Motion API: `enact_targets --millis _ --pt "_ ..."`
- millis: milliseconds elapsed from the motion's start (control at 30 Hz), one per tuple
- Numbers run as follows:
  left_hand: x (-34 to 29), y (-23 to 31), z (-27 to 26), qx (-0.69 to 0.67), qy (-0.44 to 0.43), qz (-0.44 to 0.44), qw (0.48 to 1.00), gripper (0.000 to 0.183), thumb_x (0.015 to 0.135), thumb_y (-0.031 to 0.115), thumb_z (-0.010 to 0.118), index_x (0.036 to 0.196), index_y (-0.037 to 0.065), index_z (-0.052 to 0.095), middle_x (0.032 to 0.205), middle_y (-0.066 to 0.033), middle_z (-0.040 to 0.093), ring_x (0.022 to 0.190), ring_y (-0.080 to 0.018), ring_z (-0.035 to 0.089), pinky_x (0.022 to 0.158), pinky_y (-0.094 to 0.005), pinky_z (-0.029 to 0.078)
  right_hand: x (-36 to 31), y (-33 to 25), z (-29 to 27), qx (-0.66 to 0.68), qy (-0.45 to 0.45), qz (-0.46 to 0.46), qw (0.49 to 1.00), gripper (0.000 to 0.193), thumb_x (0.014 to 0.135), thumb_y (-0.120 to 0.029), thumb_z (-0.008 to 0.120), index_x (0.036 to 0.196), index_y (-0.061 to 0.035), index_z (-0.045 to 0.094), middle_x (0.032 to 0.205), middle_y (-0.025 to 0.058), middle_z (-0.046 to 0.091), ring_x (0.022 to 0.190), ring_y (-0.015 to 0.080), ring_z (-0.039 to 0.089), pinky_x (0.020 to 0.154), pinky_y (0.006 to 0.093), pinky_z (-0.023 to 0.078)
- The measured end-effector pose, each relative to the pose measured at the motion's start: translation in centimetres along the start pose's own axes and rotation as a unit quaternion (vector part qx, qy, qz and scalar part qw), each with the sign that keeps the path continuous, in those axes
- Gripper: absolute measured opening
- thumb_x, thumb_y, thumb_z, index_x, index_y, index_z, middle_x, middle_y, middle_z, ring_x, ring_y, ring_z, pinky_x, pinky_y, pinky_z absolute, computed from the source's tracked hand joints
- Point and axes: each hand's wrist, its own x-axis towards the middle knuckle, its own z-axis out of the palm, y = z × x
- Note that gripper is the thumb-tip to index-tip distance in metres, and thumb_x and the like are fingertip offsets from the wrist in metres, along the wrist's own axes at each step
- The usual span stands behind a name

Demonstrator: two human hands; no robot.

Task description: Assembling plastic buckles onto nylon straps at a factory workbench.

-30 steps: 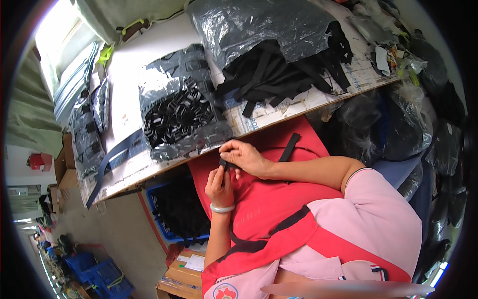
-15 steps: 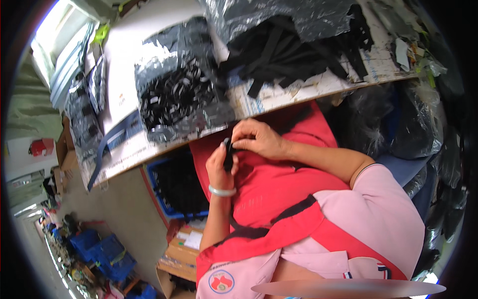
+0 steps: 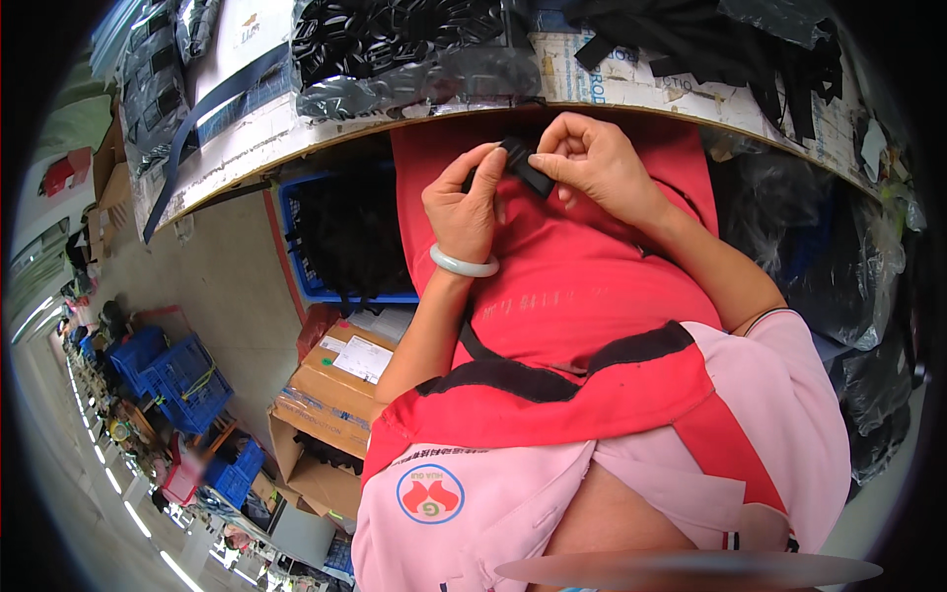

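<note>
My left hand (image 3: 464, 202) and my right hand (image 3: 592, 163) meet over my lap, just below the table edge (image 3: 395, 113). Both pinch a small black plastic buckle on a black strap (image 3: 523, 163) between thumb and fingers. A pale bangle (image 3: 462, 264) circles my left wrist. A red apron (image 3: 582, 296) covers my lap under the hands. On the table above lie a clear bag of black buckles (image 3: 395, 39) and a heap of black straps (image 3: 730, 44).
A blue crate (image 3: 345, 237) with dark contents stands under the table. Cardboard boxes (image 3: 330, 385) sit by my left side. Black plastic bags (image 3: 829, 257) crowd my right. More blue crates (image 3: 173, 370) stand on the floor further left.
The view has tipped down and nearer, so hands and table edge sit higher and larger. My hands stay together on the black buckle, which the right fingers now pinch from the top.
</note>
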Motion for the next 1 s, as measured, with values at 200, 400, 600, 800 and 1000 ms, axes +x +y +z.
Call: enact_targets --millis 200,400,600,800,1000 --pt "-0.1 -1.0 -0.6 -0.048 -0.041 -0.053 0.997 0.018 0.087 0.005 0.068 0.104 -0.001 0.069 0.081 -0.0027 0.065 0.050 -0.0072 0.053 0.042 -0.0198 0.040 0.6 0.5 1.0 0.075 0.021 -0.009 0.997 0.017 0.089 -0.011 0.066 0.100 -0.0014 0.057 0.075 0.0020 0.062 0.057 0.0056 0.058 0.051 0.0190 0.050" --pt "-0.2 -1.4 -1.0 -0.145 -0.034 -0.101 0.984 0.020 0.086 0.007 0.069 0.104 -0.002 0.068 0.079 -0.0055 0.067 0.051 -0.0080 0.054 0.042 -0.0200 0.042 1.0 1.6 0.3 0.068 -0.017 0.020 0.997 0.023 0.089 -0.015 0.067 0.105 -0.0018 0.057 0.081 0.0010 0.062 0.063 0.0049 0.059 0.056 0.0184 0.051" --pt "-0.7 -1.2 -2.0 -0.043 -0.031 -0.003 0.999 0.018 0.088 0.005 0.066 0.105 -0.002 0.068 0.081 -0.0065 0.068 0.051 -0.0087 0.055 0.045 -0.0201 0.043 0.1 0.4 1.4 0.063 -0.128 0.066 0.988 0.034 0.089 -0.016 0.067 0.115 -0.0004 0.053 0.086 0.0032 0.061 0.070 0.0090 0.061 0.064 0.0215 0.053" --pt "-0.9 -1.0 -3.4 -0.164 -0.027 -0.084 0.983 0.020 0.088 0.005 0.067 0.106 -0.002 0.067 0.086 -0.0082 0.068 0.052 -0.0106 0.056 0.046 -0.0206 0.044 0.7 1.0 2.7 0.051 -0.111 0.039 0.992 0.039 0.083 -0.008 0.072 0.115 0.0010 0.052 0.083 0.0040 0.060 0.070 0.0094 0.061 0.063 0.0223 0.053" --pt "-1.2 -1.2 -4.4 -0.241 -0.066 -0.149 0.957 0.022 0.088 0.005 0.066 0.109 -0.002 0.065 0.087 -0.0088 0.067 0.058 -0.0124 0.058 0.050 -0.0216 0.046 1.0 1.4 2.9 0.016 -0.137 0.040 0.990 0.036 0.085 -0.008 0.071 0.114 0.0000 0.053 0.084 0.0027 0.060 0.071 0.0088 0.060 0.064 0.0219 0.053"
